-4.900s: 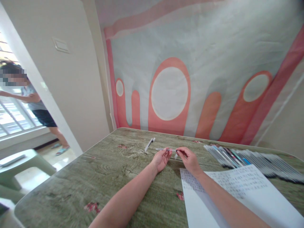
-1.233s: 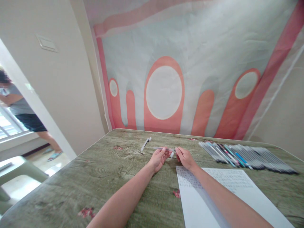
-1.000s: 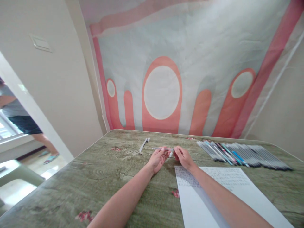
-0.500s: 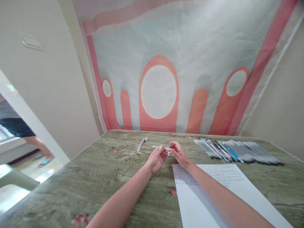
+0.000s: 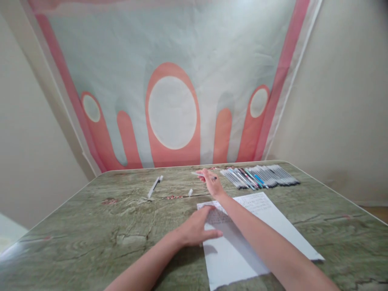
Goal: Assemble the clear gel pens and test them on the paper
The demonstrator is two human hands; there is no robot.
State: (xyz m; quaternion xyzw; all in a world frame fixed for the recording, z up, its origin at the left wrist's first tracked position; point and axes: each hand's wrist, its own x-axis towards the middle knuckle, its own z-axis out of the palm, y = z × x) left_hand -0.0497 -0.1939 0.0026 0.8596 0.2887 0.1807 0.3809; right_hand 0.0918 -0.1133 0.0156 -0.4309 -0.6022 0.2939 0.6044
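Note:
My right hand [image 5: 212, 184] is closed around a slim translucent pen [image 5: 197, 174], raised above the table beyond the top edge of the paper. The pen's pale end points left, and a dark part shows by the wrist side of the hand. My left hand [image 5: 197, 227] is at the left edge of a white sheet of paper [image 5: 233, 246], thumb and fingers apart, holding nothing. Handwritten lines cover the sheet's upper part, partly hidden by my right forearm. A small clear pen cap [image 5: 190, 192] lies on the table left of the paper.
Another pen [image 5: 154, 188], possibly in separate parts, lies farther left on the wood-patterned table [image 5: 127, 238]. A long row of pens [image 5: 260, 177], mostly clear with dark ends and a few coloured, spreads at the back right. A pink and grey patterned backdrop [image 5: 209, 48] stands behind the table.
My hands have parted: the right now has the pen alone, while the left has come back to the paper's edge. The view has swung right, and the person at the left is out of sight.

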